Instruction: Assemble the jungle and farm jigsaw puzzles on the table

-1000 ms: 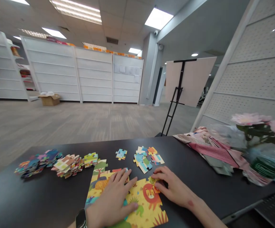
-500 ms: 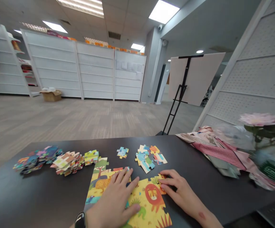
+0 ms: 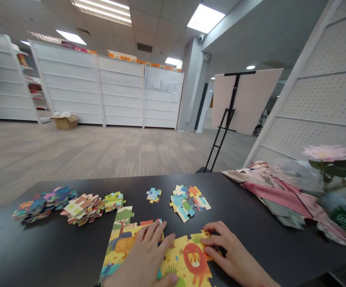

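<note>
Dark tabletop (image 3: 50, 251) stretched before you, the puzzle (image 3: 175, 261) at six o'clock. Your left hand (image 3: 146, 257) lay spread flat, hiding its middle. Your right hand (image 3: 231, 253), at the lion (image 3: 194, 257)'s two o'clock, had eased outward, leaving the grass tuft (image 3: 196, 238) plainer to check; whether its narrow grip pinched a piece, I couldn't tell. The near edge was cut off.

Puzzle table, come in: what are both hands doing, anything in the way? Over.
Left hand: grip open on part-built lion jigsaw. Right hand: grip at its right edge, beside the lion. Nothing visibly blocking; loose jigsaw pieces beyond.
</note>
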Demonstrator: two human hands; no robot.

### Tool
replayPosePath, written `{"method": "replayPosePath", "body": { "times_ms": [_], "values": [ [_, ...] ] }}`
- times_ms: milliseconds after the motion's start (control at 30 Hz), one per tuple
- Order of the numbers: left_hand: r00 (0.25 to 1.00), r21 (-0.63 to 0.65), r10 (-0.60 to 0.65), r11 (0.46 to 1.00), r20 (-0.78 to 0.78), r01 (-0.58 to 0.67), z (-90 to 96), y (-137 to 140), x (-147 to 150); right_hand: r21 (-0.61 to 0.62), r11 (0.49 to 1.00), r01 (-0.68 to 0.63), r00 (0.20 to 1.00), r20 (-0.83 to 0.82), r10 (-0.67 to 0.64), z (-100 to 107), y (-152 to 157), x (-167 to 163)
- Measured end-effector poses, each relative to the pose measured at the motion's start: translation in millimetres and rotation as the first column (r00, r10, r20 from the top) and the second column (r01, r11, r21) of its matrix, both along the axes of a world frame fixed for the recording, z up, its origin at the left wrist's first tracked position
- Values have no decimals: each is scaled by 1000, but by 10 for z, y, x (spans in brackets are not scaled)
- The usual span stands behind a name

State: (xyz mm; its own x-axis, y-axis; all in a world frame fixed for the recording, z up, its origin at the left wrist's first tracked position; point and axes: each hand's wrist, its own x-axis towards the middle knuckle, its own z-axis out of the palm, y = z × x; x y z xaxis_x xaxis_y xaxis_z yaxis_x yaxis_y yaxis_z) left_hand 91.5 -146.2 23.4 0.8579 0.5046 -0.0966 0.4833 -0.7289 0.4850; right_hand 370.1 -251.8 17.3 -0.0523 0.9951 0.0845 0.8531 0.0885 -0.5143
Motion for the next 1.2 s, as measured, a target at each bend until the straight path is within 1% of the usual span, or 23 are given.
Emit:
{"method": "replayPosePath", "body": {
  "times_ms": [67, 167, 233, 300, 367, 467, 533, 633, 733, 800, 867, 933, 1033, 1100, 1167, 1200],
  "values": [
    [1000, 27, -7, 1000, 5, 7, 14, 13, -4, -10, 1000, 2, 1000, -11, -2, 46, 17, -23],
    [999, 47, -10, 999, -38, 12, 15, 42, -3, -26, 1000, -7, 1000, -26, 7, 83, 78, -49],
    [999, 76, -15, 997, -30, 17, -23, 72, 4, 16, 1000, 4, 1000, -24, -4, 71, 168, -41],
    [1000, 117, -23, 993, 5, 22, -87, 109, 13, 95, 993, 64, 998, 0, -64, 44, 322, 2],
    [999, 142, -33, 989, 31, 28, -151, 145, 20, 134, 978, 161, 985, 47, -168, 31, 540, 79],
    [999, 145, -36, 989, 32, 31, -182, 165, 19, 86, 950, 300, 945, 108, -308, 67, 931, 222],
    [1000, 122, -28, 992, 14, 26, -145, 144, 8, 28, 932, 361, 924, 125, -362, 111, 1182, 299],
    [1000, 72, -12, 997, -16, 13, -43, 82, -19, -83, 905, 418, 905, 127, -407, 164, 1488, 356],
    [1000, 49, 1, 999, 14, -1, 36, 31, -45, -168, 884, 436, 900, 79, -429, 197, 1675, 370],
    [999, 45, 8, 999, 41, -9, 54, 15, -56, -195, 874, 444, 894, 31, -447, 229, 1701, 382],
    [999, 42, 12, 999, 50, -14, 46, 14, -60, -189, 872, 451, 885, -29, -464, 280, 1612, 409],
    [998, 43, 11, 999, 62, -13, 20, 20, -62, -159, 881, 446, 881, -97, -464, 338, 1383, 444],
    [996, 54, 7, 998, 89, -12, -32, 29, -64, -123, 905, 406, 887, -183, -423, 371, 813, 457],
    [996, 53, 4, 999, 90, -9, -65, 31, -64, -128, 927, 354, 894, -246, -375, 321, 374, 406],
    [997, 52, 4, 999, 79, -8, -88, 29, -63, -140, 948, 285, 839, -441, -318, 221, -19, 299],
    [998, 53, 5, 999, 70, -9, -93, 28, -62, -159, 943, 293, 814, -476, -333, 160, -179, 228]
  ]
}}
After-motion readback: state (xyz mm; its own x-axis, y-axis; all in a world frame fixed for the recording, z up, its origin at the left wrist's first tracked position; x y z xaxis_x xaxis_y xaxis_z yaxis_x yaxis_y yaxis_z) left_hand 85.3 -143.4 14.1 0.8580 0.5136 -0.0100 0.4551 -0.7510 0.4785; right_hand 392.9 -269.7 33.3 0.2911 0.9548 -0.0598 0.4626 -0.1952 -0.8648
